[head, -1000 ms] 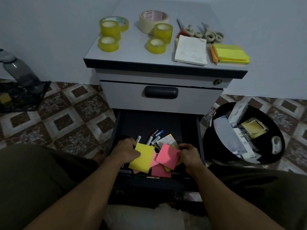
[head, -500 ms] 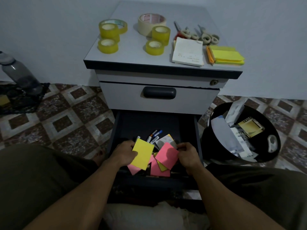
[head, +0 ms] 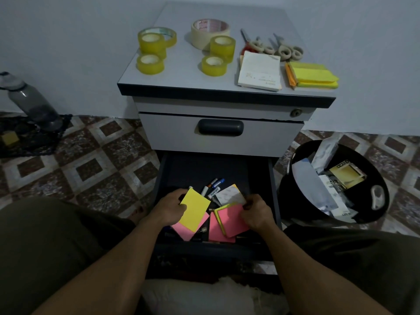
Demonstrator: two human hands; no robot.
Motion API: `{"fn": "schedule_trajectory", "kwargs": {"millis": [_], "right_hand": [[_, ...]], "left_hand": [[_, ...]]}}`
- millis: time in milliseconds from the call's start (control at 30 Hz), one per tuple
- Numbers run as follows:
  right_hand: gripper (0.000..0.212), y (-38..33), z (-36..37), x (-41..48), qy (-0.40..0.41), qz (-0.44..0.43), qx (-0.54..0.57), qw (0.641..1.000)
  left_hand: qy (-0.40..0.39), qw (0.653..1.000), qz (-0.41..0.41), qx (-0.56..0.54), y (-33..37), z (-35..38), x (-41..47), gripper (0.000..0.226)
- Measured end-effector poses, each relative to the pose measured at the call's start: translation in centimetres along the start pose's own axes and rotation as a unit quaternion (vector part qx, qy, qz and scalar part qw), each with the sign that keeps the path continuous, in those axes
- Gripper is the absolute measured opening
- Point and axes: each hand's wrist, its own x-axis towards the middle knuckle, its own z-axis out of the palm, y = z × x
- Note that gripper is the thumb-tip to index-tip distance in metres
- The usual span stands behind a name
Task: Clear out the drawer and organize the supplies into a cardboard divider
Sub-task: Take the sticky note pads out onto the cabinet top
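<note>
Patterned brown-and-cream floor tiles surround a small grey filing cabinet against a pale wall. Its bottom drawer is pulled open toward me, and both my forearms reach forward and down into its near end, hands apart.

My left hand, knuckles up, grips a yellow sticky-note pad by its left edge, tilted. A pink pad lies just under it.

My right hand, fingers curled, pinches the right edge of a pink sticky-note pad with a yellow pad showing along its left edge. More pink notes lie under it.

Marker pens lie just beyond, between my hands.

On the cabinet top are yellow tape rolls at far left, a masking tape roll, scissors, a white notepad and a stack of yellow sticky notes at right.

A black bin holding paper and packaging stands right of the drawer. A grey water bottle leans at far left.
</note>
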Motion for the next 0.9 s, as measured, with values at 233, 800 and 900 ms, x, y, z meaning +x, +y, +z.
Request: {"fn": "schedule_trajectory", "kwargs": {"millis": [233, 800, 900], "right_hand": [[0.060, -0.4, 0.2, -0.7, -0.095, -0.035, -0.019, 0.995], [0.049, -0.7, 0.5, -2.1, -0.116, -0.032, 0.029, 0.992], [0.056, -0.7, 0.6, -2.3, -0.132, -0.029, 0.062, 0.989]], "left_hand": [[-0.062, 0.997, -0.052, 0.005, 0.3, -1.2, 0.0, 0.077], [-0.048, 0.996, -0.070, 0.038, 1.1, -0.8, -0.9, 0.060], [-0.045, 0.996, -0.068, 0.042, 1.1, -0.8, -0.9, 0.060]]}}
